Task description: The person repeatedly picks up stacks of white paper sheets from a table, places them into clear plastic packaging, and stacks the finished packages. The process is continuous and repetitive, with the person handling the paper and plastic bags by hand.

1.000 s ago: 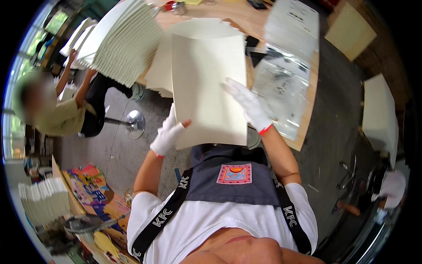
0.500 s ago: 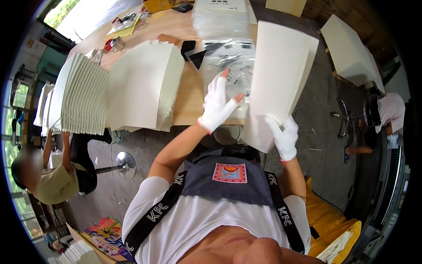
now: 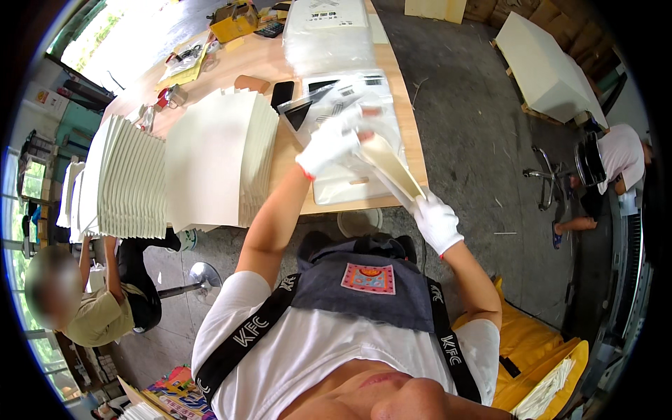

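In my right hand [image 3: 437, 222], gloved in white with the fingers closed, is the near end of a stack of white paper sheets [image 3: 393, 168]. The stack is tilted and seen nearly edge-on. Its far end meets my left hand [image 3: 332, 143], also gloved with bare fingertips. Motion blurs the left fingers, so their grip is unclear. Beneath both hands, flat clear plastic bags [image 3: 336, 192] with black print lie at the table's right edge; loose film shows around the sheets. A taller pile of bags [image 3: 329, 42] stands behind.
Stacked paper [image 3: 210, 161] and fanned paper piles [image 3: 129, 178] fill the table's left side. A phone [image 3: 282, 93], tape roll [image 3: 164, 96] and yellow box [image 3: 233, 24] lie farther back. One person [image 3: 101, 308] sits left, another [image 3: 623, 161] right, near a wheeled chair [image 3: 546, 178].
The paper sheets have swung left and down over the bags, turning from broadside to nearly edge-on. My left hand has come up to their far end. My view has shifted slightly.
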Available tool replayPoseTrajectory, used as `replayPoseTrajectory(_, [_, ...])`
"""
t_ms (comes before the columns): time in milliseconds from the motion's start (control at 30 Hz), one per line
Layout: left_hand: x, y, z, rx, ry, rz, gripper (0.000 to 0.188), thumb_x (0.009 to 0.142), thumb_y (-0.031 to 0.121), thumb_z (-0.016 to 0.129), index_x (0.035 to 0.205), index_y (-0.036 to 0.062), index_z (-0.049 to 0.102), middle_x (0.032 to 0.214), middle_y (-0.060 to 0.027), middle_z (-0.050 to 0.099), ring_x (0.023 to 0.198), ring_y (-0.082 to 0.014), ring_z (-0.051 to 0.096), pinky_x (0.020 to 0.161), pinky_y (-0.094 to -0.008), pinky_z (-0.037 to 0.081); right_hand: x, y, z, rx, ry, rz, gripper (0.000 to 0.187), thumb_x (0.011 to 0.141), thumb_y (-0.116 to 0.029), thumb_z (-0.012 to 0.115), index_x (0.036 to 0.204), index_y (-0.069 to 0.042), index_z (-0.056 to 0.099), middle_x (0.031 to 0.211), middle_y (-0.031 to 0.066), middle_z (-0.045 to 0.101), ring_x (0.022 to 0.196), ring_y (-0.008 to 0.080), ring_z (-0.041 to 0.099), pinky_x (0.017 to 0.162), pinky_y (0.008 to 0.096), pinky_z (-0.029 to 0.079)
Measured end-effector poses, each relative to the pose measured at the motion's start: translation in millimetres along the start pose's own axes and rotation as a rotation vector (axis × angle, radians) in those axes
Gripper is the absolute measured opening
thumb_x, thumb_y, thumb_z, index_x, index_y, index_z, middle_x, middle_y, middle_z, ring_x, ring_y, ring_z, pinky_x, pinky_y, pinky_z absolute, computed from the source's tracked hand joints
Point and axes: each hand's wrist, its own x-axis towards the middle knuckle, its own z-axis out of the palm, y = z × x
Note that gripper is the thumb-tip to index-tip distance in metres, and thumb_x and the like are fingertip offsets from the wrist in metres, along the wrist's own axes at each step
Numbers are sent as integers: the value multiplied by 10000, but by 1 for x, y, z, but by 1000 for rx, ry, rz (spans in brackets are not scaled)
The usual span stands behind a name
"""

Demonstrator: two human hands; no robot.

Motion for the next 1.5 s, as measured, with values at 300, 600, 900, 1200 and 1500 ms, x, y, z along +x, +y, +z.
replayPoseTrajectory(300, [-97, -74, 42, 620, 58, 565, 247, 729, 56, 649, 952, 144, 710, 893, -38, 714, 702, -243, 680, 592, -343, 532, 77, 4, -6, 1741, -539, 335, 337, 931, -200, 590, 1212, -21, 646, 1099, 84, 691, 929, 154, 665, 829, 302, 520])
replayPoseTrajectory(600, [-43, -17, 86, 555, 180, 405, 177, 801, 89, 622, 935, 189, 678, 852, -105, 691, 725, -315, 671, 605, -380, 540, 103, -23, 141, 889, 68, 70, 490, 963, -393, 482, 1351, -95, 495, 1368, 156, 514, 1281, 318, 468, 1105, 404, 339])
replayPoseTrajectory(900, [-50, -98, 41, 668, 262, 231, 186, 795, 76, 581, 916, 181, 675, 783, -80, 656, 702, -280, 656, 606, -392, 519, 87, -44, 51, 192, 137, 26, 553, 896, -330, 602, 1377, -103, 452, 1420, 159, 449, 1282, 358, 433, 1095, 486, 308])
replayPoseTrajectory(1200, [-111, -206, 1, 994, 677, -179, 182, 793, 131, 646, 963, 130, 581, 997, -116, 598, 935, -319, 568, 773, -448, 460, 123, 18, 104, 123, -89, 291, 424, 970, -438, 409, 1154, -118, 619, 922, 218, 683, 864, 425, 654, 772, 515, 507])
replayPoseTrajectory(1500, [-197, -145, 9, 715, 645, -205, 167, 761, 29, 702, 750, 66, 540, 750, -86, 566, 633, -222, 591, 563, -356, 456, 21, -16, 66, 20, -239, -18, 411, 952, -342, 404, 852, -36, 661, 723, 245, 654, 637, 406, 661, 605, 526, 522])
